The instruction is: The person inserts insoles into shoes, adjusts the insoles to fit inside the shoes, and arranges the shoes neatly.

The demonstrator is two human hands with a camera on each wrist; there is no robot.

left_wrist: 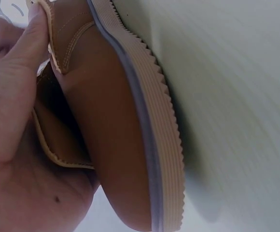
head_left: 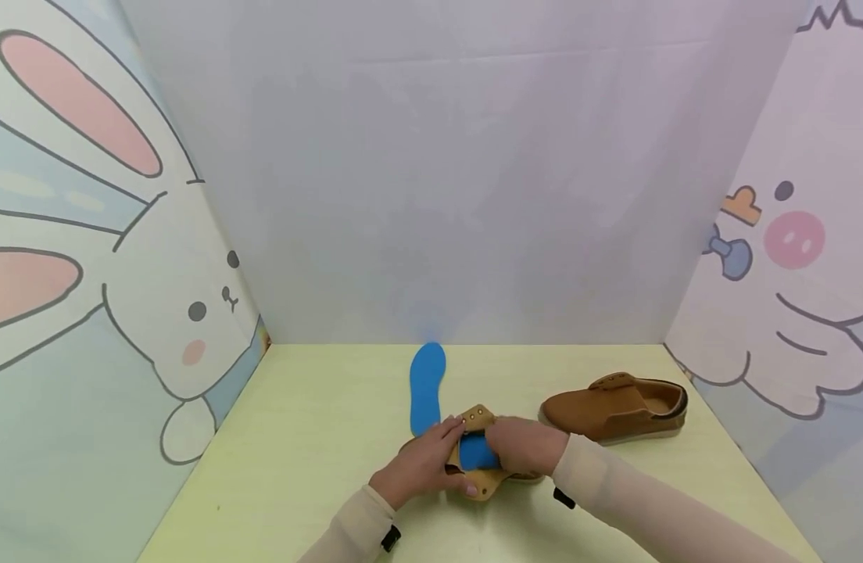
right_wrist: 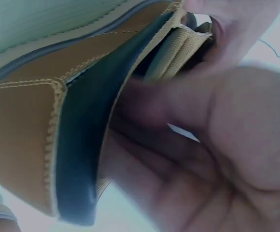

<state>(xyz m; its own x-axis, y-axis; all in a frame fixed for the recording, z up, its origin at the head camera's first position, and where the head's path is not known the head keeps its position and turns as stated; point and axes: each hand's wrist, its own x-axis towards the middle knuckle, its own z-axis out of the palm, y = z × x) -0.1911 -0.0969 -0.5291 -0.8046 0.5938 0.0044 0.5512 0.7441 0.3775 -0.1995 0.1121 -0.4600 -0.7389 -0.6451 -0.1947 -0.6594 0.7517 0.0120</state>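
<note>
A brown leather shoe (head_left: 488,480) lies on the table, its two eyelet flaps spread apart. My left hand (head_left: 420,463) grips it over the toe end; in the left wrist view its thumb (left_wrist: 30,46) lies along a flap's stitched edge. Inside the shoe's opening shows a blue insole (head_left: 478,452). My right hand (head_left: 526,444) reaches in from the heel side, holding the insole's rear part with curled fingers. Past the dark heel collar (right_wrist: 84,121), the right wrist view shows thumb and fingers going into the shoe, fingertips hidden.
A second blue insole (head_left: 427,387) lies flat behind the shoe, heel part nearest my left hand. The matching brown shoe (head_left: 614,408) stands upright at the right, toe pointing left. A pale wall (head_left: 467,195) closes the table's back, and printed cartoon panels (head_left: 157,328) flank both sides.
</note>
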